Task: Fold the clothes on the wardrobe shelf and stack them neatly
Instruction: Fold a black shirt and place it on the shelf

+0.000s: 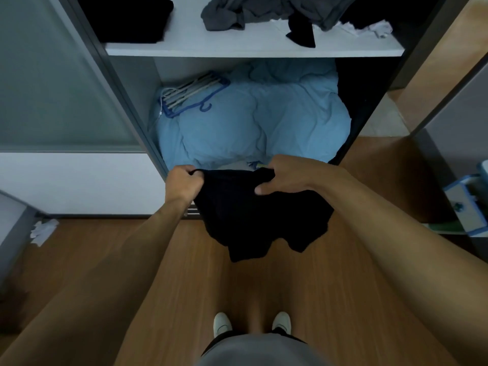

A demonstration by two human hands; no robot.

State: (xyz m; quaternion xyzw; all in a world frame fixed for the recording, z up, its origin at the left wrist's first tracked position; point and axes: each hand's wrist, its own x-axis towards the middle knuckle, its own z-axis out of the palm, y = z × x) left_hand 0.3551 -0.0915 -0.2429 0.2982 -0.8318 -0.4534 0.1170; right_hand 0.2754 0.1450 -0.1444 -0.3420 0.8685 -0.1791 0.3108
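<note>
Black garment [253, 215]: matt cloth. Duvet [250, 122]: pale blue, creased cloth. Shelf [253, 50]: smooth white laminate. Floor [184, 286]: smooth wood-look. Door [52, 83]: frosted panel.

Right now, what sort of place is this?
Probably a bedroom, at an open wardrobe: loose clothes on its shelf, hangers on a blue duvet below, wood floor.
</note>
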